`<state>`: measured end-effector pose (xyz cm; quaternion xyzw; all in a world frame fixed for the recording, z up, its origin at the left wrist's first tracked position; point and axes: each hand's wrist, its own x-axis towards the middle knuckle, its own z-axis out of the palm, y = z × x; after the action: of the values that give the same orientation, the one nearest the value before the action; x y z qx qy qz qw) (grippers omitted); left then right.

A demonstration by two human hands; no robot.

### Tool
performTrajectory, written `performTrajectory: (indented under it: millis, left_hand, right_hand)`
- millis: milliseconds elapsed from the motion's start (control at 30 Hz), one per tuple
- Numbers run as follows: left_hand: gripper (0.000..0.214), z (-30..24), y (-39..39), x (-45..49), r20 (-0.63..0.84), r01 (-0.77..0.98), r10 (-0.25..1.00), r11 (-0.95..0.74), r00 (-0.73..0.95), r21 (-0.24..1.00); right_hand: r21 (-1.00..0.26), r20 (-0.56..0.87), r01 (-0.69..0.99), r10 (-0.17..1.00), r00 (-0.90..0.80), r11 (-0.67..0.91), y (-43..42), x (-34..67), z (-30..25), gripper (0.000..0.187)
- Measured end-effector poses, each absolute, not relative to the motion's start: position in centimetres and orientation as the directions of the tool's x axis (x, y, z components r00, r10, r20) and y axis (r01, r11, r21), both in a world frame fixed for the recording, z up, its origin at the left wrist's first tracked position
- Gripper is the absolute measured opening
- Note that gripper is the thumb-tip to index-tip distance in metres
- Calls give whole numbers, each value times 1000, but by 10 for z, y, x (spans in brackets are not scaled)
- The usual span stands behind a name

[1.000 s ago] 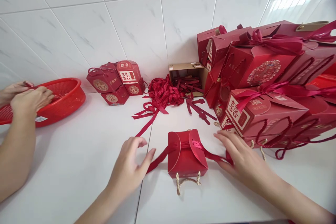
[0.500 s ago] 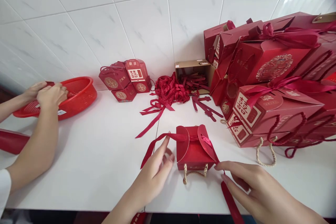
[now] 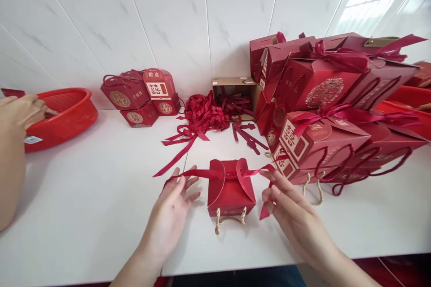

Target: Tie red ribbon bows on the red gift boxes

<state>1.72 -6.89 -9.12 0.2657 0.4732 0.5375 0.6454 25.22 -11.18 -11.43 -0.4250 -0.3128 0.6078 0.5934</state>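
A small red gift box (image 3: 232,193) stands upright in front of me, its curved flaps folded over the top and a cream rope handle on the near side. A dark red ribbon (image 3: 207,173) runs through the flaps and stretches out to both sides. My left hand (image 3: 175,210) is left of the box with its fingers spread, and the ribbon's left end passes over and behind them. To the right, my right hand (image 3: 289,206) has bent fingers around the ribbon's other end, which hangs below them. Neither hand touches the box.
A pile of red ribbons (image 3: 205,114) lies near the wall beside an open cardboard box (image 3: 234,81). Finished gift boxes (image 3: 325,94) are stacked at right, smaller ones (image 3: 126,94) at back left. Another person's hand (image 3: 23,114) is in a red plastic basket (image 3: 67,119).
My right hand has risen, lifting the ribbon's right end out sideways. My left hand's fingers have spread by the left end. The view has shifted right.
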Motion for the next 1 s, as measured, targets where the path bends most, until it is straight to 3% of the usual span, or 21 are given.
performTrajectory:
  millis: [100,200,267,500,733,867,1000]
  left_hand:
    - [14,-87,-56,10,-385,-635,922,283,-26,719]
    - [21,-84,-53,6,-413,-707,910,266,-42,656]
    - [21,-79,-54,5,-397,-729,914,217,-81,649]
    - [21,-51,-50,-4,-269,-665,935,50,-231,745]
    - [22,-32,-48,-4,120,-347,935,-240,-334,907]
    - [17,-19,-45,1,328,-175,879,-404,-345,898]
    - [12,-2,-40,10,514,-119,811,-560,-280,820]
  right_hand:
    - [-613,-277,-784,955,105,-92,-101,245,-110,34]
    - [-423,-371,-899,927,60,-111,-90,241,-105,30]
    - [-389,-358,-918,931,74,-77,-87,238,-101,29]
    - [-532,-153,-841,965,212,100,-89,239,-82,14]
    - [-794,176,-501,919,354,345,-83,250,-63,8]
    - [-827,368,-295,858,358,478,-78,256,-44,7]
    - [-790,519,-184,799,304,584,-73,256,-17,8]
